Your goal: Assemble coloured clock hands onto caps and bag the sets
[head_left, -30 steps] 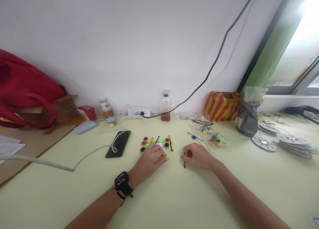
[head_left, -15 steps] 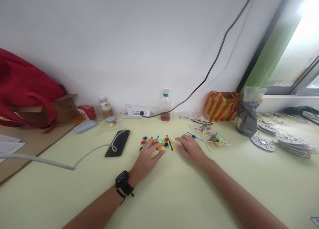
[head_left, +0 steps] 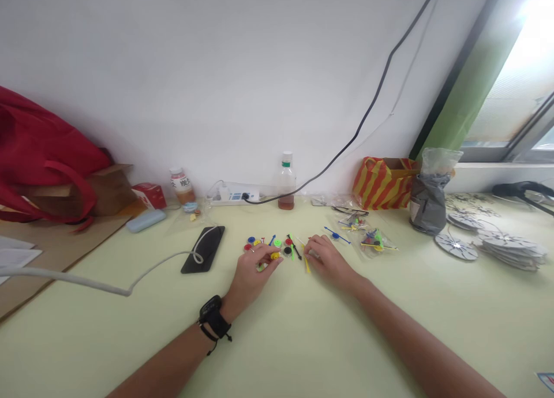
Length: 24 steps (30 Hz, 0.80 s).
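Note:
My left hand (head_left: 253, 268), with a black watch on its wrist, pinches a yellow plastic disc (head_left: 276, 255) between thumb and fingers. Around it lie small round discs, among them a blue disc (head_left: 251, 240), a green disc (head_left: 277, 243) and a black disc (head_left: 287, 251). Thin plastic arrows rest just right of these, including a black arrow (head_left: 296, 250). My right hand (head_left: 326, 259) has its fingers closed on a yellow arrow (head_left: 307, 265), whose lower end shows below the fingertips. Beyond that hand, a blue arrow with a disc (head_left: 336, 236) lies on the table.
A black phone (head_left: 203, 250) with a pale cable lies to the left. Clear bags of plastic parts (head_left: 375, 243) and stacked grey discs (head_left: 511, 245) are at the right. A bottle (head_left: 286, 181) and a power strip (head_left: 234, 194) stand along the wall.
My left hand has drawn slightly back and left with the yellow disc. My right hand has pulled the yellow arrow rightward, away from the green and black arrows.

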Each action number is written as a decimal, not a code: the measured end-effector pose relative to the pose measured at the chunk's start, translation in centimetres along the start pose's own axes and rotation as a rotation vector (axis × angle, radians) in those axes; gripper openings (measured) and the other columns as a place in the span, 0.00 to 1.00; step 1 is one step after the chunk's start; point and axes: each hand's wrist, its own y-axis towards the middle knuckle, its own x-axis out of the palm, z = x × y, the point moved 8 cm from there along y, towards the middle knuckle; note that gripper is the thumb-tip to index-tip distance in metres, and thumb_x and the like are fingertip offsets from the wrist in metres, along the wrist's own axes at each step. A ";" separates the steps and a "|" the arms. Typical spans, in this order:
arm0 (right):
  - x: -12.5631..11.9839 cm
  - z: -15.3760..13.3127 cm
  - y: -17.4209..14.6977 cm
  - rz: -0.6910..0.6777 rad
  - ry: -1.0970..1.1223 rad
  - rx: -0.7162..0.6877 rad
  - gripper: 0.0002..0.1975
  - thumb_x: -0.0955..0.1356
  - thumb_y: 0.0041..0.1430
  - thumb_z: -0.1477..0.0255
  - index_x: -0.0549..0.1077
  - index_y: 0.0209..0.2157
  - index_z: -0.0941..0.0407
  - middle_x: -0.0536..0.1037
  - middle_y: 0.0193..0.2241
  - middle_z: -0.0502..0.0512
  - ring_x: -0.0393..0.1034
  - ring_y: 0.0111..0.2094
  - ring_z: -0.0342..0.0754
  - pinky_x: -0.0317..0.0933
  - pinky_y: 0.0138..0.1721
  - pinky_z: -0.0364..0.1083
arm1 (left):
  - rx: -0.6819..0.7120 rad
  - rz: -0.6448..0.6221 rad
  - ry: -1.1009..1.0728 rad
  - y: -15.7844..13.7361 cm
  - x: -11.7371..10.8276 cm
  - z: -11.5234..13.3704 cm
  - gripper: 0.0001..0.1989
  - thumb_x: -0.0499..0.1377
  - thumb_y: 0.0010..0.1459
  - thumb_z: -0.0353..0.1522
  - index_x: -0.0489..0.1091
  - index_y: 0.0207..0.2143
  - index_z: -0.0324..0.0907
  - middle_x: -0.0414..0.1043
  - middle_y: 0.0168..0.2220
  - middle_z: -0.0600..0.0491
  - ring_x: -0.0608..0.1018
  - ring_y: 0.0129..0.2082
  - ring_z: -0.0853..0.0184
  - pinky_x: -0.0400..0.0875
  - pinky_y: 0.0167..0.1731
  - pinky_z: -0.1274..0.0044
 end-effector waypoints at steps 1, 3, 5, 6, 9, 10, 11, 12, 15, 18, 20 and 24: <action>-0.2 -0.2 0.0 0.004 0.026 0.008 0.06 0.63 0.67 0.76 0.71 0.37 0.53 0.74 0.40 0.56 0.65 0.44 0.52 0.61 0.49 0.52 | -0.006 0.005 -0.013 0.0 0.0 -0.1 0.08 0.64 0.62 0.36 0.78 0.43 0.44 0.79 0.38 0.52 0.80 0.30 0.68 0.78 0.35 0.76; -0.9 -0.4 0.1 0.022 0.088 0.028 0.06 0.63 0.68 0.73 0.71 0.36 0.53 0.74 0.39 0.56 0.65 0.44 0.52 0.61 0.49 0.52 | -0.024 0.017 -0.050 -0.1 0.1 -0.5 0.10 0.65 0.61 0.36 0.77 0.44 0.43 0.79 0.39 0.51 0.81 0.31 0.68 0.80 0.36 0.76; -1.7 -0.6 0.2 0.042 0.169 0.053 0.07 0.63 0.69 0.69 0.70 0.36 0.53 0.73 0.38 0.55 0.66 0.43 0.52 0.61 0.47 0.52 | -0.036 0.030 -0.087 -0.2 0.2 -0.8 0.11 0.65 0.61 0.35 0.76 0.45 0.43 0.79 0.41 0.50 0.82 0.31 0.68 0.81 0.37 0.75; -2.0 -0.6 0.3 0.052 0.225 0.075 0.08 0.63 0.69 0.66 0.70 0.36 0.53 0.73 0.38 0.55 0.66 0.41 0.51 0.62 0.45 0.51 | -0.037 0.037 -0.101 -0.2 0.2 -0.8 0.11 0.65 0.61 0.35 0.76 0.45 0.43 0.79 0.42 0.50 0.82 0.31 0.68 0.82 0.37 0.75; -2.9 -0.5 0.3 0.071 0.468 0.178 0.11 0.63 0.69 0.59 0.69 0.39 0.52 0.74 0.42 0.55 0.64 0.34 0.47 0.62 0.35 0.47 | -0.036 0.055 -0.123 -0.3 0.0 -0.7 0.11 0.64 0.61 0.35 0.76 0.46 0.44 0.78 0.43 0.50 0.83 0.32 0.68 0.83 0.38 0.74; -3.1 -0.4 0.2 0.079 0.558 0.211 0.12 0.64 0.68 0.57 0.68 0.39 0.52 0.74 0.45 0.55 0.63 0.33 0.46 0.62 0.34 0.46 | -0.036 0.058 -0.128 -0.2 0.0 -0.6 0.10 0.64 0.61 0.35 0.76 0.45 0.44 0.78 0.43 0.50 0.83 0.32 0.68 0.83 0.38 0.74; -3.2 -0.4 0.2 0.085 0.643 0.236 0.13 0.64 0.67 0.56 0.67 0.39 0.52 0.74 0.46 0.55 0.62 0.32 0.45 0.62 0.33 0.46 | -0.039 0.058 -0.133 -0.2 -0.1 -0.5 0.10 0.64 0.61 0.35 0.76 0.45 0.44 0.78 0.43 0.50 0.83 0.32 0.68 0.83 0.38 0.74; -3.3 -0.4 0.1 0.089 0.722 0.253 0.14 0.65 0.67 0.55 0.66 0.39 0.52 0.74 0.46 0.55 0.61 0.31 0.45 0.61 0.33 0.45 | -0.045 0.058 -0.142 -0.2 -0.1 -0.4 0.10 0.64 0.61 0.35 0.76 0.45 0.44 0.78 0.43 0.50 0.83 0.32 0.68 0.83 0.38 0.74; -3.0 -0.4 -0.1 0.087 0.891 0.308 0.17 0.67 0.65 0.53 0.64 0.37 0.52 0.73 0.37 0.52 0.58 0.29 0.44 0.59 0.31 0.44 | -0.067 0.062 -0.184 -0.2 -0.1 -0.4 0.11 0.65 0.60 0.35 0.77 0.45 0.43 0.78 0.43 0.49 0.83 0.34 0.67 0.83 0.39 0.74; -2.5 -0.3 -0.3 0.082 0.932 0.366 0.19 0.67 0.63 0.51 0.64 0.36 0.52 0.70 0.32 0.49 0.56 0.26 0.43 0.56 0.30 0.44 | -0.090 0.064 -0.241 -0.3 0.0 -0.7 0.13 0.66 0.59 0.36 0.77 0.46 0.41 0.78 0.44 0.47 0.84 0.36 0.65 0.83 0.40 0.72; -2.2 -0.7 -0.4 0.079 0.935 0.375 0.20 0.69 0.62 0.50 0.65 0.36 0.52 0.70 0.31 0.48 0.55 0.26 0.42 0.55 0.29 0.44 | -0.101 0.058 -0.266 -0.3 0.2 -0.9 0.14 0.67 0.59 0.36 0.77 0.46 0.41 0.78 0.44 0.47 0.84 0.36 0.64 0.83 0.41 0.71; -1.5 -1.8 -0.3 0.066 0.963 0.360 0.20 0.71 0.60 0.51 0.67 0.34 0.53 0.69 0.26 0.47 0.55 0.24 0.41 0.51 0.26 0.43 | -0.117 0.022 -0.293 -0.5 0.5 -1.1 0.15 0.67 0.59 0.37 0.76 0.47 0.41 0.78 0.44 0.47 0.84 0.38 0.63 0.83 0.43 0.70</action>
